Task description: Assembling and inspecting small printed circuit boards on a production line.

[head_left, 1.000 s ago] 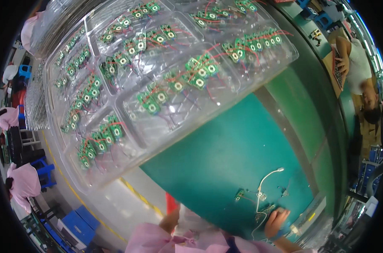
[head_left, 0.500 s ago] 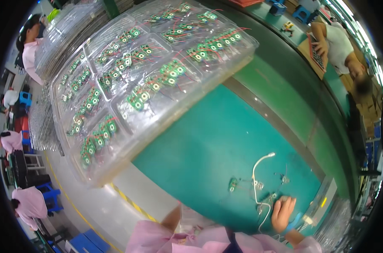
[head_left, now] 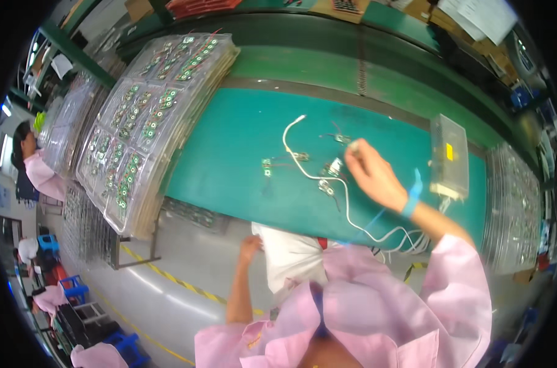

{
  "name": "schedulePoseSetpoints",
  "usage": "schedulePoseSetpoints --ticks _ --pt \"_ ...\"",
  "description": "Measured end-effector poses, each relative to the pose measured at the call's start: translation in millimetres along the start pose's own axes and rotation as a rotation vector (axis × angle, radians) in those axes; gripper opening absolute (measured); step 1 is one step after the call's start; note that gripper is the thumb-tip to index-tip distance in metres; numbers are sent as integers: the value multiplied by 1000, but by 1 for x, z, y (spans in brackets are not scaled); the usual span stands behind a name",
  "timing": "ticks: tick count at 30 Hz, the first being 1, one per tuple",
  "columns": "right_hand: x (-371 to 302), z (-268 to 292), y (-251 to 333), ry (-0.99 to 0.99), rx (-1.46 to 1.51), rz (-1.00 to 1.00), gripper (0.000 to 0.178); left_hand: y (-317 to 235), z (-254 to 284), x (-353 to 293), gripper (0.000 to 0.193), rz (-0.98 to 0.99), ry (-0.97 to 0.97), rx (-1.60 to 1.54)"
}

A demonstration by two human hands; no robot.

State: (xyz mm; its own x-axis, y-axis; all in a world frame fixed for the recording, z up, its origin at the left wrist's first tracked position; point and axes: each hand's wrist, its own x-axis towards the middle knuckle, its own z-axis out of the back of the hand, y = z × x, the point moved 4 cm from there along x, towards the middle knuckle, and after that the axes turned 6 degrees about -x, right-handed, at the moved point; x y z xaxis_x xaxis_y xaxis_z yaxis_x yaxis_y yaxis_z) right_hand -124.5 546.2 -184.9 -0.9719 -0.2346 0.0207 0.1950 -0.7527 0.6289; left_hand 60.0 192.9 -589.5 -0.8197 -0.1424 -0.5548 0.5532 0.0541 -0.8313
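Note:
My right hand (head_left: 376,178), with a blue wrist strap (head_left: 413,199), reaches over the green mat (head_left: 223,153). Its fingertips are pinched together on something small and pale that I cannot make out. Small circuit boards with thin wires lie around it: a green board (head_left: 267,167) to the left, another board (head_left: 343,140) just beyond the fingertips, and a few nearer the palm. A white cable (head_left: 289,140) curves across the mat left of this hand. My left hand (head_left: 251,245) hangs low off the table's near edge, curled beside white cloth (head_left: 291,251); what it holds, if anything, is hidden.
Stacked clear trays (head_left: 162,138) hold rows of green boards at the left. A clear-topped box (head_left: 449,153) stands at the mat's right end, beside more stacked trays (head_left: 508,208). A green channel (head_left: 303,67) runs behind the mat. Another person (head_left: 36,162) is far left.
The view has swung, so the trays look smaller and farther left. My right hand has moved forward over the boards, and my left hand has come into sight.

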Motion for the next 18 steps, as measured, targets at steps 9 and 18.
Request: schedulePoseSetpoints --ticks 9,18 --pt "6 -38 33 -124 -247 597 20 -132 4 -109 24 -240 -326 -211" --pt "37 -32 22 114 147 289 22 -225 -29 -186 25 -477 -335 -143"
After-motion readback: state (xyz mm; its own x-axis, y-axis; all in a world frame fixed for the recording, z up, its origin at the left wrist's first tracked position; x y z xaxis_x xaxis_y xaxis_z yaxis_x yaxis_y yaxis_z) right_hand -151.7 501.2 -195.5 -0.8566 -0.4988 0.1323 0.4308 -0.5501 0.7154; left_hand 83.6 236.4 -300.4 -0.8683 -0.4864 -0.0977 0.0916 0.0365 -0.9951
